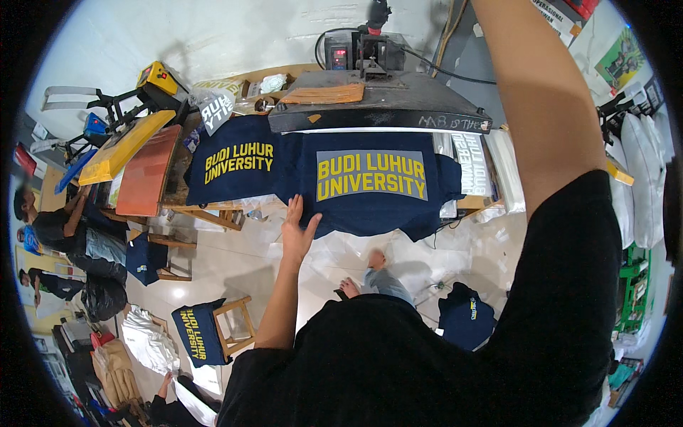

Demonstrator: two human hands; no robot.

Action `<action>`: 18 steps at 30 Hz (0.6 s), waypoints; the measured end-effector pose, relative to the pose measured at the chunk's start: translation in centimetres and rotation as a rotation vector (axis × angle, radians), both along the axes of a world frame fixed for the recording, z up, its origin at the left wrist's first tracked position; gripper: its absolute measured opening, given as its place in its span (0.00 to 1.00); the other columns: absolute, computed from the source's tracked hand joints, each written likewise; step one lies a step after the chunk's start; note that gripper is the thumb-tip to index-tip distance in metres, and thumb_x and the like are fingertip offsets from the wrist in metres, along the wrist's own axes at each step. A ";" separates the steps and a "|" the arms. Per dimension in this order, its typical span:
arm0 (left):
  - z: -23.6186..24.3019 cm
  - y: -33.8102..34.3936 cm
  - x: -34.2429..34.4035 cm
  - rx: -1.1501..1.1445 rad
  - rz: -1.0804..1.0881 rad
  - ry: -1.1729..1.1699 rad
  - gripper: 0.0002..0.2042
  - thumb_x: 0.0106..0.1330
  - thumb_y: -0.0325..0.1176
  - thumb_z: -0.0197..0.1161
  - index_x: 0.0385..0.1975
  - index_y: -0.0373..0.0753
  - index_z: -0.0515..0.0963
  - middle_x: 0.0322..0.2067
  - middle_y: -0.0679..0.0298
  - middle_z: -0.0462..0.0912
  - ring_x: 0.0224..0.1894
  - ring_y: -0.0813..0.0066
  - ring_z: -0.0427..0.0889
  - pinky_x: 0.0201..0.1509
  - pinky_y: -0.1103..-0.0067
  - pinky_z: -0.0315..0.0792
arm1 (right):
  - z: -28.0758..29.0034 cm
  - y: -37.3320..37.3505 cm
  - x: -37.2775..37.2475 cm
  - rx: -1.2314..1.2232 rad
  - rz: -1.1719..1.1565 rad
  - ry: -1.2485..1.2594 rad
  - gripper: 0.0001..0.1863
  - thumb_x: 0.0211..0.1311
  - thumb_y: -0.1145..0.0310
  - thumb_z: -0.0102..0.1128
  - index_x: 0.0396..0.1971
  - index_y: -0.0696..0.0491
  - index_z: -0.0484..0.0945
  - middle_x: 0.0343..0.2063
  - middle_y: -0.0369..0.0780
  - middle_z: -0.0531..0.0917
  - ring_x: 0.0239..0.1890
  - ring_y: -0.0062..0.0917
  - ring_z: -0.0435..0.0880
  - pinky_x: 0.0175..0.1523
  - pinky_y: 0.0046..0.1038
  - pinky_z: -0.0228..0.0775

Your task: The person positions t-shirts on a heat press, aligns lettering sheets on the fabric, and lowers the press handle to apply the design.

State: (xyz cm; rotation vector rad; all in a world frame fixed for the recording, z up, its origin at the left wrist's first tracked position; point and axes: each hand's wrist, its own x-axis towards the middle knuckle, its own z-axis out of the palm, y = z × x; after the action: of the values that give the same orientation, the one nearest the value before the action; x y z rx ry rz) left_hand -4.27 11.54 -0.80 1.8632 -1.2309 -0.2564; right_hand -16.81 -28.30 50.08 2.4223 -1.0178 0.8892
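Note:
A navy T-shirt (377,215) lies spread on the bed of a heat press (377,107), its front hem hanging over the edge. Across its chest is a grey transfer sheet (373,191) with yellow block lettering. My left hand (299,229) rests at the shirt's near left edge, fingers spread, gripping nothing. The dark upper plate of the press sits raised just behind the lettering. My right arm (548,107) stretches up past the press and leaves the picture at the top, so that hand is out of sight. Left of the transfer lies another navy shirt (238,162) with yellow lettering.
Yellow (128,146) and blue presses stand on the left, beside a person (53,228) at work. Printed transfer sheets (469,164) lie right of the shirt. A stool (233,320) holding a navy shirt stands lower left; a folded navy garment (466,317) lies lower right.

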 end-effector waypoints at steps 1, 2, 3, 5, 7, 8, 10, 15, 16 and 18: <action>0.0 -0.6 0.1 -0.010 0.021 0.033 0.34 0.64 0.40 0.71 0.65 0.27 0.69 0.67 0.43 0.69 0.73 0.48 0.63 0.74 0.66 0.61 | -0.7 1.7 -0.1 0.003 0.000 -0.004 0.62 0.47 0.21 0.59 0.66 0.64 0.67 0.63 0.60 0.69 0.67 0.55 0.66 0.72 0.46 0.59; -0.1 -1.1 0.1 -0.021 0.042 0.066 0.34 0.63 0.39 0.72 0.65 0.26 0.69 0.67 0.42 0.69 0.73 0.48 0.64 0.73 0.68 0.62 | -1.1 2.5 0.1 0.004 -0.001 -0.008 0.65 0.45 0.20 0.59 0.67 0.65 0.65 0.64 0.61 0.67 0.68 0.57 0.64 0.72 0.47 0.57; -0.2 -2.1 -0.2 -0.036 0.049 0.102 0.34 0.62 0.38 0.72 0.64 0.25 0.69 0.66 0.41 0.69 0.72 0.49 0.65 0.73 0.70 0.63 | -0.8 2.1 0.0 -0.005 -0.018 0.038 0.64 0.45 0.20 0.59 0.67 0.64 0.66 0.64 0.61 0.67 0.68 0.56 0.64 0.72 0.47 0.57; -0.7 -3.0 -0.3 -0.023 0.045 0.130 0.34 0.63 0.37 0.72 0.65 0.25 0.68 0.66 0.41 0.70 0.71 0.54 0.67 0.72 0.71 0.63 | 0.0 0.8 -0.2 -0.012 -0.034 0.117 0.62 0.45 0.20 0.60 0.67 0.60 0.68 0.64 0.61 0.67 0.68 0.55 0.63 0.73 0.47 0.55; -0.7 -3.5 -0.4 -0.018 0.054 0.150 0.33 0.63 0.35 0.71 0.65 0.25 0.68 0.66 0.42 0.71 0.70 0.56 0.69 0.72 0.72 0.63 | -0.6 0.1 -0.3 -0.033 -0.047 0.051 0.54 0.45 0.20 0.60 0.63 0.49 0.77 0.64 0.56 0.68 0.68 0.54 0.63 0.73 0.47 0.54; -0.7 -3.5 -0.4 -0.019 0.065 0.156 0.33 0.63 0.35 0.71 0.65 0.25 0.68 0.65 0.42 0.71 0.70 0.57 0.70 0.72 0.73 0.64 | -0.5 -0.1 -0.4 -0.068 -0.008 0.077 0.52 0.45 0.20 0.60 0.61 0.47 0.78 0.65 0.55 0.68 0.68 0.53 0.63 0.73 0.47 0.54; -0.9 -3.8 -0.5 -0.038 0.089 0.172 0.32 0.63 0.32 0.71 0.65 0.25 0.69 0.64 0.42 0.72 0.69 0.57 0.72 0.71 0.72 0.65 | -0.6 0.1 -0.4 -0.090 0.029 0.100 0.49 0.45 0.21 0.60 0.60 0.44 0.80 0.64 0.54 0.69 0.68 0.53 0.64 0.73 0.46 0.53; -1.1 -4.2 -0.8 -0.070 0.141 0.196 0.30 0.61 0.31 0.72 0.63 0.26 0.72 0.63 0.43 0.74 0.67 0.57 0.74 0.71 0.72 0.66 | -0.6 0.2 -0.1 -0.025 -0.082 0.035 0.47 0.45 0.20 0.59 0.58 0.41 0.82 0.63 0.53 0.70 0.67 0.52 0.64 0.72 0.46 0.53; -1.1 -4.2 -0.8 -0.071 0.156 0.196 0.30 0.61 0.31 0.72 0.62 0.26 0.72 0.63 0.43 0.75 0.67 0.57 0.74 0.71 0.72 0.66 | -0.8 0.1 0.0 -0.037 -0.040 0.054 0.47 0.45 0.20 0.59 0.58 0.41 0.82 0.64 0.53 0.69 0.68 0.52 0.63 0.72 0.46 0.53; -1.0 -4.3 -0.8 -0.062 0.174 0.181 0.29 0.61 0.31 0.72 0.62 0.26 0.73 0.62 0.43 0.76 0.66 0.57 0.75 0.70 0.72 0.66 | -0.8 0.3 -0.1 -0.065 0.044 0.093 0.47 0.45 0.20 0.59 0.58 0.41 0.82 0.64 0.53 0.69 0.68 0.53 0.63 0.72 0.46 0.53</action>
State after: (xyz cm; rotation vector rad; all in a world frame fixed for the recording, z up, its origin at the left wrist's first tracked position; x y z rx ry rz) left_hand -5.07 7.27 -1.76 1.8373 -0.9390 -0.2821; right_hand -16.90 -28.02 49.26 2.4156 -0.8911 0.8028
